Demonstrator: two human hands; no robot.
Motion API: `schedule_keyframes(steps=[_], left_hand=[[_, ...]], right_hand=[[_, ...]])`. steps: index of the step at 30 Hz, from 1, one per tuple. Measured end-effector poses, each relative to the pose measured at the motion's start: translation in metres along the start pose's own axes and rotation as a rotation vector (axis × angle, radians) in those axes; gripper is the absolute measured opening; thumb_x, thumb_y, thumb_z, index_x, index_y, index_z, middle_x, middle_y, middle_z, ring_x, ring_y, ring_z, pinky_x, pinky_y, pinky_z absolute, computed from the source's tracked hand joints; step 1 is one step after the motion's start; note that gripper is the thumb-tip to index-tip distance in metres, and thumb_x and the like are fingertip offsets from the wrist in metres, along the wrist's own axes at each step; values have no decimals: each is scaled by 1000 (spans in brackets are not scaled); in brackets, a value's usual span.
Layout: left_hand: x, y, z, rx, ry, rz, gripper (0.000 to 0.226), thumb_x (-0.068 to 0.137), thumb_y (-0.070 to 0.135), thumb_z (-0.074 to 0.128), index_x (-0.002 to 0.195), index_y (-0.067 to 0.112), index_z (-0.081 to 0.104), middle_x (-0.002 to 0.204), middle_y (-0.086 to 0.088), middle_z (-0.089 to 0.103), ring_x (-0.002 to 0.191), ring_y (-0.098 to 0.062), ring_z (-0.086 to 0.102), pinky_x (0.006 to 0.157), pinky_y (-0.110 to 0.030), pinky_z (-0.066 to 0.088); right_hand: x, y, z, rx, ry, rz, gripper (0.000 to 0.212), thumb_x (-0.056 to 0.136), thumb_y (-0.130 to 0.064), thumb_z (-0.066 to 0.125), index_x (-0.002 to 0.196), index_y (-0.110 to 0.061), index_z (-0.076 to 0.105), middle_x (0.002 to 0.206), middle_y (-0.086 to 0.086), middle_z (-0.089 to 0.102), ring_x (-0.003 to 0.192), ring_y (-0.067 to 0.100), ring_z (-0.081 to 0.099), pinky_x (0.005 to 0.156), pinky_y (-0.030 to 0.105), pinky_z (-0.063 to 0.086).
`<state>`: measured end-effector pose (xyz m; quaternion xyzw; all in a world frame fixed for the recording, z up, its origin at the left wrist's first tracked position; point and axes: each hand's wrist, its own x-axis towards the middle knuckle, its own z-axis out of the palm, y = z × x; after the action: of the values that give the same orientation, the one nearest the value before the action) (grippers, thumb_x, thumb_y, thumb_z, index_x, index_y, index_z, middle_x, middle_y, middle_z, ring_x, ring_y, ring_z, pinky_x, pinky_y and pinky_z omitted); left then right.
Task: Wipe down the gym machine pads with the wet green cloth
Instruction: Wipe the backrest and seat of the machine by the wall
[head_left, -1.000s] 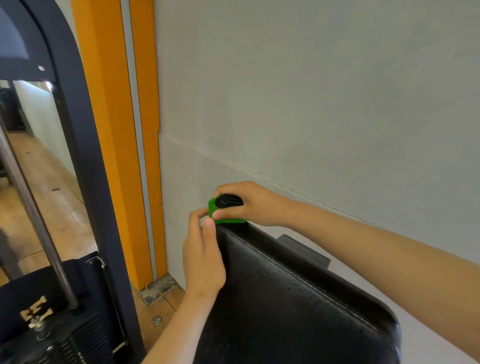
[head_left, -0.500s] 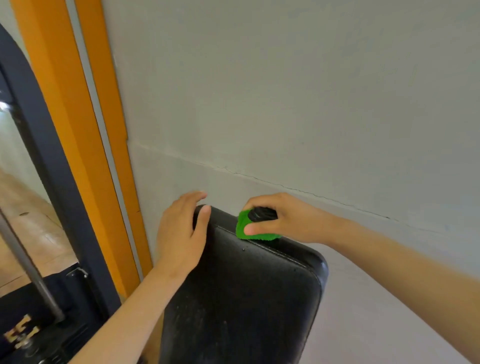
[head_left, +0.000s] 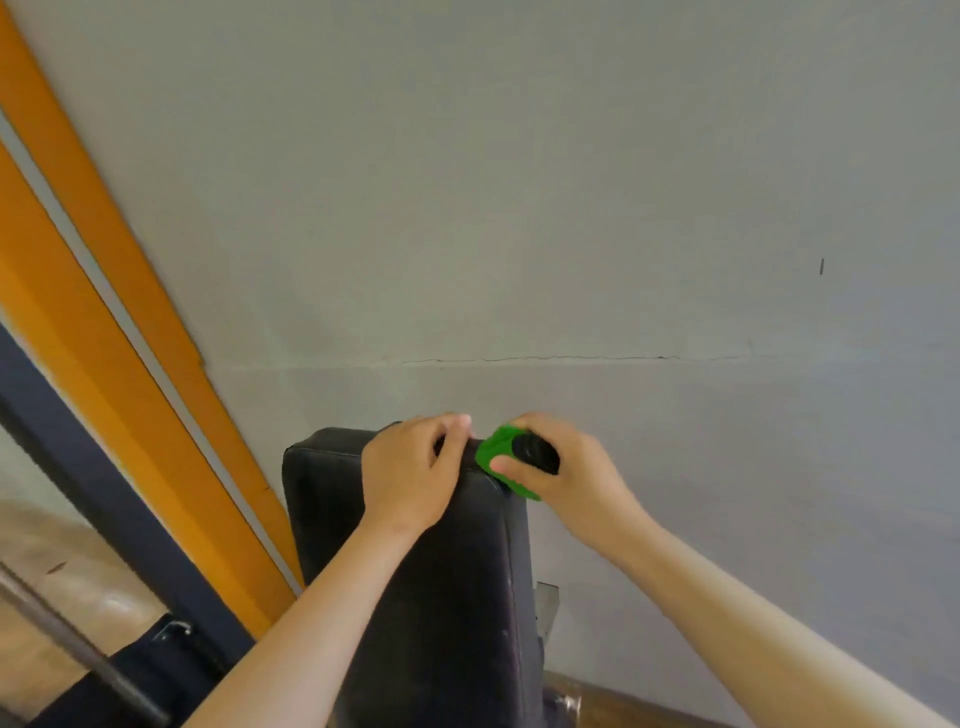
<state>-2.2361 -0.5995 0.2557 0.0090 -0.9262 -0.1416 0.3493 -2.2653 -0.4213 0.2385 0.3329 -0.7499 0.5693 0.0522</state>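
The black pad (head_left: 415, 597) stood upright at six o'clock in the view, its top edge close to a grey wall (head_left: 571, 182). The left hand (head_left: 410, 473) lay over the pad's top right corner, with its fingers curled over the top edge and gripping it. At three o'clock from that hand, and just beside it, the right hand (head_left: 566, 467) was closed around the green cloth (head_left: 496, 457) and a small black round object (head_left: 535, 454), the thumb pressing on the cloth from the front. The cloth touched the pad's upper right corner and hung partly over its right side. What the black object was could not be told.

An orange strip (head_left: 104, 312) ran slantwise from eleven o'clock down towards seven, with a dark frame (head_left: 104, 493) beside it at eight o'clock. A thin crack (head_left: 571, 358) crossed the wall at twelve o'clock from the hands. A small metal bracket (head_left: 545, 605) showed at the pad's right side, at five o'clock from the right hand.
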Motion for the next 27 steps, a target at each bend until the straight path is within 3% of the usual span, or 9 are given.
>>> schedule_keyframes(steps=[5, 7, 10, 14, 23, 27], left_hand=[[1, -2, -2, 74, -32, -13, 56, 86, 57, 19, 79, 29, 68, 73, 14, 65, 66, 1, 54, 54, -9, 26], [-1, -1, 0, 72, -6, -20, 54, 87, 55, 21, 78, 29, 68, 73, 16, 65, 66, 4, 54, 54, -6, 26], [-2, 0, 1, 46, 15, -27, 53, 87, 53, 23, 80, 29, 69, 75, 19, 63, 68, 8, 53, 55, -6, 27], [-1, -1, 4, 20, 49, -22, 52, 85, 52, 20, 81, 31, 68, 75, 21, 61, 69, 7, 53, 55, -12, 30], [-4, -4, 10, 2, 93, 8, 53, 86, 53, 19, 78, 31, 66, 70, 14, 61, 61, 0, 51, 51, -17, 29], [-5, -9, 14, 4, 108, 41, 54, 90, 51, 22, 79, 28, 69, 69, 11, 62, 57, -2, 48, 52, -17, 27]], right_hand=[[-42, 11, 48, 326, 369, 213, 9, 86, -30, 69, 91, -31, 62, 84, -8, 67, 78, 5, 63, 70, 24, 54], [-58, 16, 65, 354, 413, 306, 17, 83, -42, 64, 92, -28, 61, 83, -6, 66, 78, 7, 64, 72, 29, 57], [-81, 26, 82, 397, 441, 404, 33, 74, -53, 56, 95, -28, 59, 87, -9, 66, 82, 8, 64, 69, 21, 55], [-98, 38, 98, 447, 445, 483, 22, 71, -52, 56, 90, -40, 50, 91, -20, 61, 86, 2, 62, 65, 11, 49], [-101, 43, 107, 407, 601, 373, 32, 76, -55, 57, 92, -28, 62, 81, -9, 66, 76, 4, 62, 63, 17, 50], [-81, 34, 104, 327, 724, 296, 18, 87, -39, 66, 92, -22, 64, 79, -8, 65, 73, 5, 61, 59, 13, 46]])
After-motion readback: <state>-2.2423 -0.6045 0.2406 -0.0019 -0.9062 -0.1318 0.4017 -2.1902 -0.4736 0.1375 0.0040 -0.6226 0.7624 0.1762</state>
